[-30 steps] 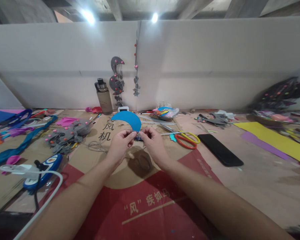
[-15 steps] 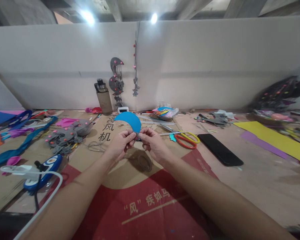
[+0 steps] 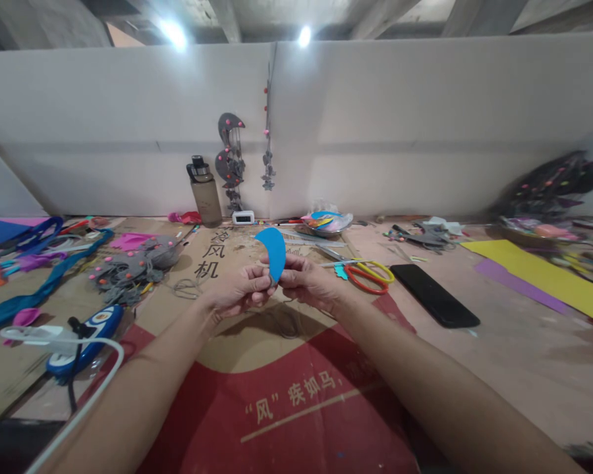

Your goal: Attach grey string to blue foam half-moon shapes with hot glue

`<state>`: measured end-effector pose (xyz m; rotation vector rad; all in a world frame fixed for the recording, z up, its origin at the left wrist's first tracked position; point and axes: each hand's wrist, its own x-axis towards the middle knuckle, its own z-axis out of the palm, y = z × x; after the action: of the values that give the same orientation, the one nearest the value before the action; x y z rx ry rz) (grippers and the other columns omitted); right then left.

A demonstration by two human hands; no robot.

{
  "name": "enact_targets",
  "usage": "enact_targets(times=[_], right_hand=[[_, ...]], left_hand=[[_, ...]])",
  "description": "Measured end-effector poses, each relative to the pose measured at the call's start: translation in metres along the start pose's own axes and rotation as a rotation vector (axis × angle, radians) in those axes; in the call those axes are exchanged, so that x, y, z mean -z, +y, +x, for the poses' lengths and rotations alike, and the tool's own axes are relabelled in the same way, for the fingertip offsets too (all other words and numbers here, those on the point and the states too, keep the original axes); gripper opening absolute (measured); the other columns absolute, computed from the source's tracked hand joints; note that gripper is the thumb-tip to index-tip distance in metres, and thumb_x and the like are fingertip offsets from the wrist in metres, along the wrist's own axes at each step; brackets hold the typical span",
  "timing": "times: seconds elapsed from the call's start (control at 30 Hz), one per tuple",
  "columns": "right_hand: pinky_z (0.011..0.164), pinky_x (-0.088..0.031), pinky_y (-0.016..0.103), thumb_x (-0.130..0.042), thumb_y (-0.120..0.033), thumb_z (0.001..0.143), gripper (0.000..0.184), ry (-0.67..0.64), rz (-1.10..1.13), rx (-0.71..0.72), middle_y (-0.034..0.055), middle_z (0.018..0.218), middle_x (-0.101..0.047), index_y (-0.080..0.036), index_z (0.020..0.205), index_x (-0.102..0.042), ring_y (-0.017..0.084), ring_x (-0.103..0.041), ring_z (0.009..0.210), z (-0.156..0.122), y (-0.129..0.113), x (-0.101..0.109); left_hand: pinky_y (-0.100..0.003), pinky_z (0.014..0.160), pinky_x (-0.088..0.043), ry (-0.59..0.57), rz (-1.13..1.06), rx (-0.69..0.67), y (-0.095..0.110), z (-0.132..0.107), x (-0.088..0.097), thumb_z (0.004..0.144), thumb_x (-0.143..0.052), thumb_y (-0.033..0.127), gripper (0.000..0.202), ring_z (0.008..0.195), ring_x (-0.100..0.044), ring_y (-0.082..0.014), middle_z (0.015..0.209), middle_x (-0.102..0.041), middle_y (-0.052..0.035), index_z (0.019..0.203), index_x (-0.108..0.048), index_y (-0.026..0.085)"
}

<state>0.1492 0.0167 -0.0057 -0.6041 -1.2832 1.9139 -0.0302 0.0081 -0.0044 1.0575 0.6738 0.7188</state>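
Observation:
Both my hands meet over the middle of the cardboard sheet (image 3: 286,395) and pinch the lower tip of a blue crescent-shaped cutout (image 3: 273,251). My left hand (image 3: 237,291) has its fingers curled closed on the cutout from the left. My right hand (image 3: 310,281) grips it from the right, fingers closed. The crescent stands up nearly edge-on above my fingers. A thin grey string lies on the cardboard under my hands.
Red-and-yellow scissors (image 3: 367,275) and a black phone (image 3: 433,295) lie to the right. A blue glue gun (image 3: 84,336) with a white cable sits at the left, beside grey felt pieces (image 3: 138,263). A water bottle (image 3: 203,191) stands by the white wall. Yellow and purple sheets (image 3: 538,276) lie far right.
The blue crescent has turned from broadside to nearly edge-on, and both hands have dropped slightly and closed tighter together round its lower tip.

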Motion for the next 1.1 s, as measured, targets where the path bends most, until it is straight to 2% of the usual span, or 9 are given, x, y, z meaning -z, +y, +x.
enact_targets(times=[0.1,0.2,0.4,0.5,0.6,0.73,0.8,0.93,1.1], right_hand=[[0.045,-0.019,0.019,-0.076,-0.032,0.058,0.036,0.016,-0.041,0.016,-0.0031,0.07,-0.057,-0.021,0.088,-0.062,0.006,-0.044,0.054,0.0,0.001,0.0],[0.044,-0.018,0.018,-0.076,-0.033,0.059,0.032,0.059,-0.044,0.055,-0.0048,0.066,-0.056,-0.02,0.082,-0.057,0.006,-0.045,0.051,0.004,0.003,0.002],[0.04,-0.014,0.017,-0.079,-0.036,0.054,0.04,0.3,-0.049,0.072,-0.0072,0.059,-0.051,-0.019,0.073,-0.048,0.007,-0.049,0.051,0.009,0.006,0.004],[0.038,-0.014,0.017,-0.077,-0.036,0.055,0.04,0.371,-0.059,0.084,-0.0085,0.056,-0.05,-0.019,0.072,-0.045,0.003,-0.038,0.042,0.01,0.007,0.002],[0.036,-0.013,0.017,-0.076,-0.037,0.057,0.039,0.406,-0.085,0.073,-0.0107,0.05,-0.044,-0.019,0.071,-0.044,0.001,-0.025,0.037,0.012,0.01,-0.001],[0.037,-0.018,0.018,-0.072,-0.04,0.06,0.036,0.439,-0.131,0.098,-0.0088,0.052,-0.045,-0.018,0.072,-0.046,0.002,-0.03,0.039,0.013,0.014,-0.005],[0.038,-0.023,0.018,-0.071,-0.039,0.062,0.033,0.449,-0.162,0.123,-0.008,0.055,-0.046,-0.018,0.075,-0.049,0.003,-0.033,0.041,0.013,0.015,-0.006],[0.041,-0.028,0.019,-0.066,-0.037,0.065,0.027,0.423,-0.25,0.185,-0.0075,0.061,-0.049,-0.019,0.078,-0.051,0.004,-0.036,0.044,0.014,0.018,-0.005],[0.044,-0.03,0.019,-0.059,-0.035,0.07,0.018,0.425,-0.371,0.231,-0.0058,0.065,-0.052,-0.019,0.078,-0.054,0.005,-0.038,0.047,0.017,0.026,-0.002]], left_hand=[[-0.015,0.039,-0.024,-0.025,0.007,0.022,-0.002,0.001,0.0,0.066,-0.074,0.032,0.024,0.041,-0.035,-0.0003,0.064,-0.054,-0.0003,0.07,-0.059,0.013],[-0.014,0.039,-0.025,0.031,0.027,-0.03,-0.004,0.004,-0.001,0.068,-0.072,0.032,0.023,0.042,-0.038,-0.0006,0.067,-0.056,-0.0005,0.073,-0.06,0.013],[-0.017,0.047,-0.039,0.191,0.171,-0.209,-0.007,0.009,-0.006,0.068,-0.071,0.038,0.033,0.065,-0.061,-0.0117,0.081,-0.064,-0.0056,0.09,-0.062,0.016],[-0.017,0.043,-0.038,0.246,0.297,-0.228,-0.009,0.01,-0.008,0.067,-0.071,0.039,0.035,0.07,-0.063,-0.0148,0.083,-0.064,-0.0055,0.092,-0.063,0.016],[-0.016,0.038,-0.029,0.364,0.36,-0.237,-0.013,0.011,-0.01,0.065,-0.071,0.038,0.031,0.053,-0.055,-0.0095,0.067,-0.062,-0.0018,0.085,-0.064,0.015],[-0.017,0.035,-0.023,0.449,0.337,-0.241,-0.017,0.014,-0.009,0.07,-0.067,0.039,0.027,0.035,-0.036,-0.0032,0.053,-0.059,0.0003,0.078,-0.064,0.013],[-0.017,0.035,-0.025,0.457,0.302,-0.271,-0.017,0.015,-0.008,0.07,-0.067,0.038,0.026,0.037,-0.043,-0.0043,0.057,-0.061,-0.0011,0.078,-0.064,0.013],[-0.016,0.038,-0.034,0.454,0.178,-0.298,-0.014,0.016,-0.007,0.068,-0.069,0.035,0.026,0.057,-0.062,-0.0112,0.07,-0.064,-0.0033,0.079,-0.059,0.013],[-0.019,0.049,-0.047,0.461,0.077,-0.291,-0.013,0.015,-0.008,0.07,-0.069,0.031,0.024,0.058,-0.063,-0.011,0.072,-0.065,-0.0034,0.08,-0.056,0.013]])
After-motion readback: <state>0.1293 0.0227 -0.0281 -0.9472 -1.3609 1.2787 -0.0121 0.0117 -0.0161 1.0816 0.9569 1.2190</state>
